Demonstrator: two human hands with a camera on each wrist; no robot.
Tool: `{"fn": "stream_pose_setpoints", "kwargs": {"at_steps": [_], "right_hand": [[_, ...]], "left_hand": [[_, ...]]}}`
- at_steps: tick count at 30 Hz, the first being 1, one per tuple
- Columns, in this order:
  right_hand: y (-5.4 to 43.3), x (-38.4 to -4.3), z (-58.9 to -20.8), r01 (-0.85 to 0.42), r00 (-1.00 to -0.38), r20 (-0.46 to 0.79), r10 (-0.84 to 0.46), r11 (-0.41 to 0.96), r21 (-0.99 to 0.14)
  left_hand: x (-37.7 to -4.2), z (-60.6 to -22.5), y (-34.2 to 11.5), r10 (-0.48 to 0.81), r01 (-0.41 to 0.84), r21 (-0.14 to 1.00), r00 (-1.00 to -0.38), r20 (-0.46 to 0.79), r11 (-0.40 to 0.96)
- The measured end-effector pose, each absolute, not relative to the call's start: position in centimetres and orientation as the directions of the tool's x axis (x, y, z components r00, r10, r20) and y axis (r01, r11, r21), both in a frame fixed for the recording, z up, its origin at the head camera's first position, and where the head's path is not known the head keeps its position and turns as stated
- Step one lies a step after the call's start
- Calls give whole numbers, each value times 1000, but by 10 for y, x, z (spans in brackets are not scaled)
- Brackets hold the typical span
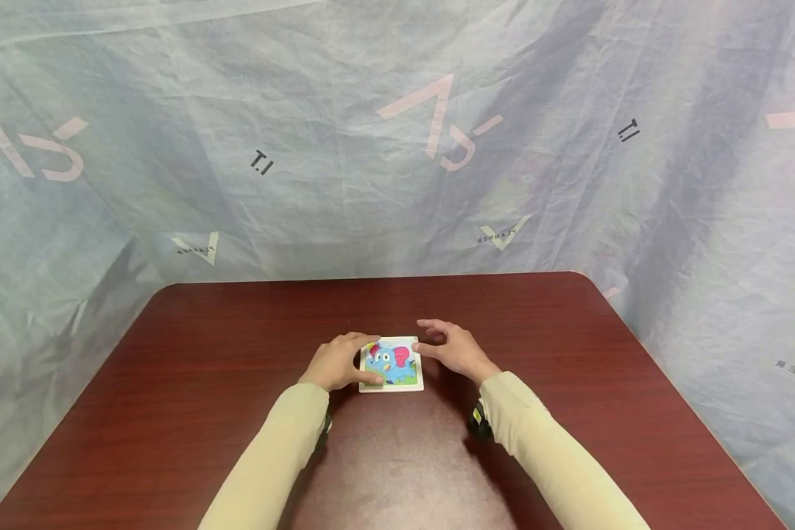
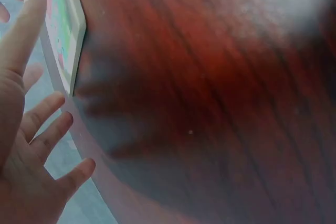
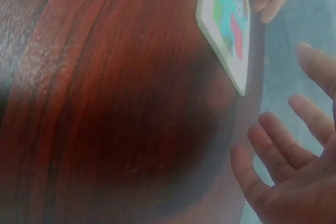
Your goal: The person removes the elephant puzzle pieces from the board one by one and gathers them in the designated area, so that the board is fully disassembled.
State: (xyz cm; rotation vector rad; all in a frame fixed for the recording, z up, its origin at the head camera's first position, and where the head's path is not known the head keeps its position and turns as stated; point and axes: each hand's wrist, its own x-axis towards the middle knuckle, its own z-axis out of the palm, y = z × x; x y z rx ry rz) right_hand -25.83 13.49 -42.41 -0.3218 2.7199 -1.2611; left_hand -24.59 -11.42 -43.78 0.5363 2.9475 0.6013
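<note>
A square elephant picture board (image 1: 404, 372), like a child's jigsaw puzzle, lies flat on the table; it has a white border and a blue elephant with pink ears. At its left side, my left hand (image 1: 336, 362) spreads thumb and fingers over the left edge; whether it touches the board I cannot tell. My right hand (image 1: 460, 350) hovers by the upper right corner, with its fingers spread and nothing held. In the left wrist view, the left hand (image 2: 31, 177) shows parted fingers near the board (image 2: 65, 30). The right wrist view shows the right hand (image 3: 294, 177) apart from the board's corner.
The dark red wooden table (image 1: 172, 383) has rounded far corners. A grey-white printed cloth (image 1: 344, 147) hangs behind it and along both sides. Both forearms wear pale sleeves (image 1: 274, 449), with a dark wrist device (image 1: 480, 419) under the right one.
</note>
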Motion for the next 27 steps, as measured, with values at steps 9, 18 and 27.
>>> {"fn": "stream_pose_setpoints", "kwargs": {"at_steps": [9, 18, 27], "right_hand": [[131, -262, -433, -188, -964, 9, -267, 654, -733], [124, -265, -437, -257, -946, 12, -324, 727, -636], [121, -268, -436, -286, -939, 12, -344, 763, -580]], "left_hand": [[-248, -441, -112, 354, 314, 378, -934, -40, 871], [-249, -442, -112, 356, 304, 380, -932, -72, 874], [-250, -445, -111, 368, 318, 376, -927, -70, 871]]}}
